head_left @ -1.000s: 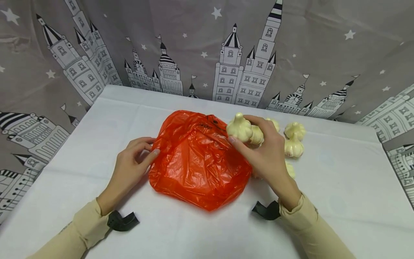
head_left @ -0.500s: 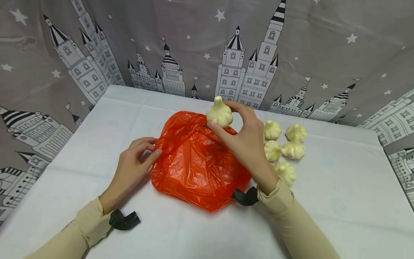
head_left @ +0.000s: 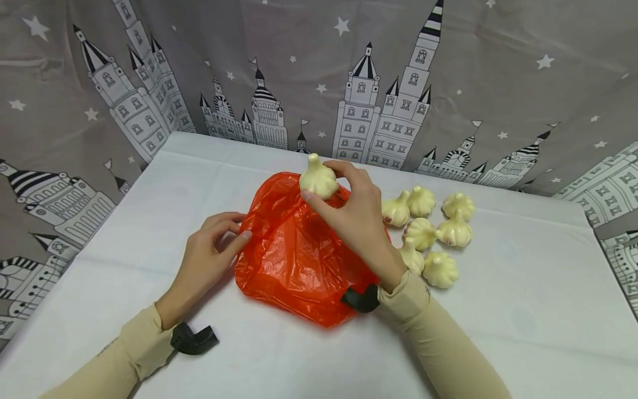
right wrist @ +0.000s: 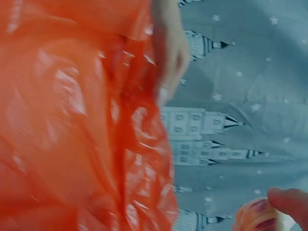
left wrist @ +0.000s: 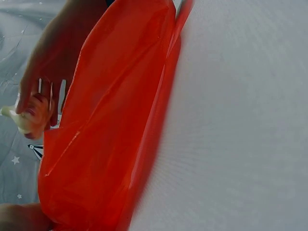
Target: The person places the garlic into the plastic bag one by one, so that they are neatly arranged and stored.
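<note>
A red plastic bag lies in the middle of the table, its mouth spread toward the back. At its left edge my left hand pinches the bag's rim between thumb and fingers; the right wrist view also catches this left hand against the crinkled plastic. Above the bag's back part, my right hand grips a garlic bulb with its stem upward. From the left wrist view, the garlic bulb shows purple streaks and sits in the fingertips beyond the bag's opening. The bag's inside is hidden.
Several more garlic bulbs lie in a loose cluster right of the bag, partly behind the right forearm. A white cloth covers the table. Behind its far edge hangs a grey curtain printed with castles and stars.
My right hand has carried the garlic bulb leftward from beside the cluster to over the bag, rising and then dipping slightly. My left hand keeps its place at the bag's edge.
</note>
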The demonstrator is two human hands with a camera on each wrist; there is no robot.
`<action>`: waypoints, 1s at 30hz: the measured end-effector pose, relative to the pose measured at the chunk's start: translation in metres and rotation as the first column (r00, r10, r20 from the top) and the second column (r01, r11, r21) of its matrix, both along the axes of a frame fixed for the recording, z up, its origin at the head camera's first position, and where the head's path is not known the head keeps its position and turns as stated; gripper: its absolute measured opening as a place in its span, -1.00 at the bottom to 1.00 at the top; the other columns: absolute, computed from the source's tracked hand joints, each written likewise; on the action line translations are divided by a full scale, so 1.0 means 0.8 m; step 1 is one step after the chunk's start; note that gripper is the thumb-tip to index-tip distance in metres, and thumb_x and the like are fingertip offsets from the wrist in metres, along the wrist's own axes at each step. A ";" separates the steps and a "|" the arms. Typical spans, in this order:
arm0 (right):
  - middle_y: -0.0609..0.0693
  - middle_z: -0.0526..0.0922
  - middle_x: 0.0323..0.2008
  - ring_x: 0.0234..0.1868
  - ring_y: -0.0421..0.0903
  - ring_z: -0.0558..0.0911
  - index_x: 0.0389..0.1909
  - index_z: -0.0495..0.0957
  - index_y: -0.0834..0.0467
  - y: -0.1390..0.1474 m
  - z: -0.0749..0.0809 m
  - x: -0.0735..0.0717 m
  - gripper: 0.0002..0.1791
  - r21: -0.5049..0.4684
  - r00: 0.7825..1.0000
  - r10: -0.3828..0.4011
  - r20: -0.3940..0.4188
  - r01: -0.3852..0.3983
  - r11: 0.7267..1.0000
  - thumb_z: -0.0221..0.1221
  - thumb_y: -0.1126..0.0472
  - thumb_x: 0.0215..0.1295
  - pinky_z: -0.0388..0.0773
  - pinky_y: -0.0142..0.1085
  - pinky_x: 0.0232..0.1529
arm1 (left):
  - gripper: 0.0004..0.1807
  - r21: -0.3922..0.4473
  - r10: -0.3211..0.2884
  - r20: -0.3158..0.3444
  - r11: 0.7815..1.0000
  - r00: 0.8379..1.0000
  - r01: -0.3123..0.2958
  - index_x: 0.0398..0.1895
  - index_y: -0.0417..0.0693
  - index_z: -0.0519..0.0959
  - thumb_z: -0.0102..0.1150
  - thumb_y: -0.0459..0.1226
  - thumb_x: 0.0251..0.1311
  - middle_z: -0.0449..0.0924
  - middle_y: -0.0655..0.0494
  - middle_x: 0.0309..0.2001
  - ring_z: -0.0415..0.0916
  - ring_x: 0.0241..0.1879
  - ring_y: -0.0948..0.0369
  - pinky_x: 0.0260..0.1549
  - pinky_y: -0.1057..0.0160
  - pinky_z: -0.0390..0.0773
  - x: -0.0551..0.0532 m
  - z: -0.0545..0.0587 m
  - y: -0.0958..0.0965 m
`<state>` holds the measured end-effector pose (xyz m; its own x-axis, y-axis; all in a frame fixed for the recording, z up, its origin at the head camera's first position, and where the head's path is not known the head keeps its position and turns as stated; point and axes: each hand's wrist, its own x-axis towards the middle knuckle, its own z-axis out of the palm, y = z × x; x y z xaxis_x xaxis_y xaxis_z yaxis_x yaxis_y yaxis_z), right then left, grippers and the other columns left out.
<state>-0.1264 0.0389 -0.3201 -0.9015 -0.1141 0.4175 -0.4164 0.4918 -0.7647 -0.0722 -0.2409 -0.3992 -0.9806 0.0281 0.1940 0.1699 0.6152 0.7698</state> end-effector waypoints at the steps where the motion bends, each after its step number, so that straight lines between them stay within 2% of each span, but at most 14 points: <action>1: -0.08 0.70 0.04 0.08 -0.11 0.58 0.23 0.62 0.00 -0.002 -0.004 0.000 -0.40 0.005 1.000 0.014 0.020 -0.014 1.000 0.50 -0.09 0.20 0.48 -0.05 0.16 | -0.81 -0.003 0.001 -0.002 1.000 1.000 -0.001 -0.26 0.02 0.64 0.29 -0.09 0.46 0.60 0.13 0.29 0.47 0.37 0.11 0.25 0.50 0.49 0.000 0.000 0.000; 4: -0.11 0.72 0.07 0.06 -0.13 0.58 0.25 0.61 -0.03 -0.010 -0.015 0.000 -0.39 0.032 0.994 0.068 0.087 -0.071 0.997 0.49 -0.10 0.21 0.53 -0.03 0.13 | -0.81 -0.015 0.004 -0.007 1.000 1.000 -0.005 -0.27 0.02 0.63 0.29 -0.09 0.46 0.60 0.12 0.28 0.48 0.36 0.11 0.25 0.42 0.54 0.000 0.000 0.000; 8: -0.15 0.71 0.07 0.04 -0.15 0.57 0.25 0.61 -0.06 -0.021 -0.029 0.002 -0.40 0.082 0.977 0.141 0.159 -0.155 0.984 0.47 -0.12 0.22 0.49 -0.06 0.11 | -0.82 -0.019 0.005 -0.007 1.000 1.000 -0.006 -0.26 0.02 0.63 0.28 -0.10 0.46 0.60 0.13 0.29 0.48 0.37 0.11 0.25 0.06 0.59 0.000 0.000 0.000; 13: -0.18 0.70 0.06 0.00 -0.14 0.56 0.23 0.60 -0.05 -0.028 -0.045 0.002 -0.43 0.111 0.956 0.195 0.220 -0.223 0.968 0.47 -0.09 0.23 0.50 -0.11 0.05 | -0.83 -0.014 0.004 -0.006 1.000 1.000 -0.004 -0.25 0.02 0.64 0.28 -0.11 0.46 0.60 0.13 0.28 0.47 0.37 0.13 0.27 0.10 0.57 0.000 0.001 0.001; 17: -0.13 0.70 0.12 0.07 -0.13 0.60 0.27 0.57 -0.01 -0.032 -0.059 0.001 -0.39 0.146 0.941 0.225 0.252 -0.267 0.953 0.47 -0.08 0.24 0.49 -0.07 0.20 | -0.82 -0.009 0.001 -0.009 1.000 1.000 -0.001 -0.25 0.00 0.65 0.29 -0.11 0.46 0.61 0.12 0.28 0.47 0.37 0.12 0.27 0.04 0.58 0.000 0.002 0.002; 20: -0.08 0.68 0.17 0.17 -0.11 0.60 0.29 0.55 0.02 -0.035 -0.066 0.001 -0.37 0.160 0.932 0.248 0.264 -0.296 0.942 0.47 -0.07 0.25 0.43 0.00 0.34 | -0.82 -0.010 0.000 -0.007 1.000 1.000 0.000 -0.25 0.01 0.64 0.29 -0.10 0.46 0.60 0.12 0.28 0.46 0.38 0.12 0.29 0.31 0.57 0.000 0.003 0.002; 24: -0.04 0.68 0.18 0.22 -0.06 0.58 0.28 0.55 0.05 -0.038 -0.075 0.003 -0.37 0.182 0.921 0.272 0.278 -0.328 0.927 0.49 -0.06 0.25 0.38 0.05 0.41 | -0.83 0.001 -0.003 -0.021 1.000 1.000 0.003 -0.26 0.01 0.64 0.31 -0.12 0.45 0.61 0.11 0.26 0.47 0.36 0.12 0.18 0.70 0.38 -0.001 0.002 0.002; 30: -0.02 0.68 0.18 0.24 -0.02 0.55 0.29 0.55 0.08 -0.040 -0.080 0.005 -0.34 0.205 0.923 0.280 0.263 -0.337 0.919 0.50 -0.05 0.24 0.40 0.03 0.41 | -0.83 0.009 -0.009 -0.036 1.000 0.999 0.009 -0.28 -0.01 0.63 0.32 -0.14 0.44 0.62 0.08 0.25 0.49 0.35 0.10 0.16 0.74 0.35 -0.001 0.002 0.002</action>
